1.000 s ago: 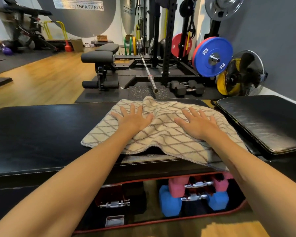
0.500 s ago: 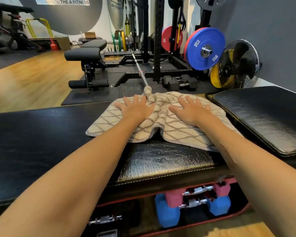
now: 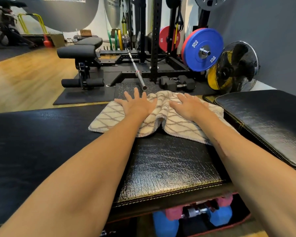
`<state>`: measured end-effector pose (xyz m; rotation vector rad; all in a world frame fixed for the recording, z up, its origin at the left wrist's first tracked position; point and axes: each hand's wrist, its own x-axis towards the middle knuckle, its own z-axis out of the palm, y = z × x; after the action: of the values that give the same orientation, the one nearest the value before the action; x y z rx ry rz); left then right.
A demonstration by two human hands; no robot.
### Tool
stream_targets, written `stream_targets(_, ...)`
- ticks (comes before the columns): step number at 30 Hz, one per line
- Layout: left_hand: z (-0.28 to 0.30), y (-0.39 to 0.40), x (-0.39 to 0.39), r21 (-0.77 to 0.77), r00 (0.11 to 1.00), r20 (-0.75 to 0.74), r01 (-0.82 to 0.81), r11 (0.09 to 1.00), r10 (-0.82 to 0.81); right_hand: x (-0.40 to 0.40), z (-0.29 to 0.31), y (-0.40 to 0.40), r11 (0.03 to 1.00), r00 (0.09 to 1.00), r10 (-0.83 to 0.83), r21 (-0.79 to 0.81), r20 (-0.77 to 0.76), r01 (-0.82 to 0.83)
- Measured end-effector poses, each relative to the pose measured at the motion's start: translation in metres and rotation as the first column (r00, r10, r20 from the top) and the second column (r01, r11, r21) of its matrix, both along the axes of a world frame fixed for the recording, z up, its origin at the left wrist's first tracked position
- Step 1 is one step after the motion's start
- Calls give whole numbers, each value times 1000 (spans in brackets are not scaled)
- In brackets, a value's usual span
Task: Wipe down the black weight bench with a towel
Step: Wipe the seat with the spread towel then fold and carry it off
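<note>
- A person's two bare forearms reach from the near edge toward the far side of a black padded counter (image 3: 41, 142) that fills the lower part of the view.
- A cream towel (image 3: 109, 117) with a brown diamond pattern lies on the counter at its far edge, right of centre.
- The left hand (image 3: 138, 104) lies flat on the towel's far left part, fingers (image 3: 136, 94) spread and released; their tips reach past the towel's far edge.
- The right hand (image 3: 189, 106) lies flat on the towel's right part, fingers straight and close together, not clenched.
- Between the two hands the towel is bunched into a raised fold (image 3: 159, 110).
- The counter patch (image 3: 169, 166) between the forearms, near the towel, shines and shows a cracked leather grain.
- A second black pad (image 3: 266, 124) sits just right of the towel, tilted, with light stitching along its rim.
- Under the counter's near edge are blue (image 3: 164, 226) and pink (image 3: 173, 213) dumbbells.
- Beyond the counter on the floor: a barbell (image 3: 138, 72) whose end points at the towel, black dumbbells (image 3: 177, 82), a blue plate (image 3: 202, 49) marked 20 KG, a red plate (image 3: 164, 39), and a black fan (image 3: 236, 65).
- Far left stands another black bench (image 3: 80, 52) on a dark mat, beside wooden flooring (image 3: 24, 77).
</note>
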<state>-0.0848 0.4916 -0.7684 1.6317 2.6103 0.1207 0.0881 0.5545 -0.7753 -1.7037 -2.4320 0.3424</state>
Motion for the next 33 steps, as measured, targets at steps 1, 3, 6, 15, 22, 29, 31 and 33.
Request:
stream_targets(1, -1, -1, 0, 11, 1000, -2, 0, 1000, 0, 0, 0, -1, 1000, 1000, 3, 4, -5, -3)
stream_targets(3, -2, -4, 1, 30, 1000, -4, -4, 1000, 4, -2, 1, -4, 1000, 1000, 5, 17, -5, -5)
stream_targets(6, -2, -16, 8, 53, 1000, 9, 5, 999, -5, 0, 3, -13, 999, 1000, 22, 27, 12, -22)
stream_targets(15, 4, -86, 50, 51, 993, 9, 115, 992, -115, 28, 11, -92, 999, 998, 31, -26, 58, -30)
stream_targets(22, 3, -133, 71, 49, 986, 6, 164, 985, -165, 54, 6, -136, 1000, 991, -7, -22, 132, 10)
stream_targets(29, 6, -137, 69, 23, 984, 34, 172, 985, -173, 51, 11, -146, 997, 989, -52, -47, 139, 59)
stream_targets(31, 6, -136, 67, 17, 984, 41, 174, 985, -174, 49, 12, -150, 997, 989, -55, -44, 138, 62)
stream_targets(33, 6, -138, 61, 5, 984, 38, 172, 985, -172, 44, 13, -155, 998, 989, -47, -37, 137, 53)
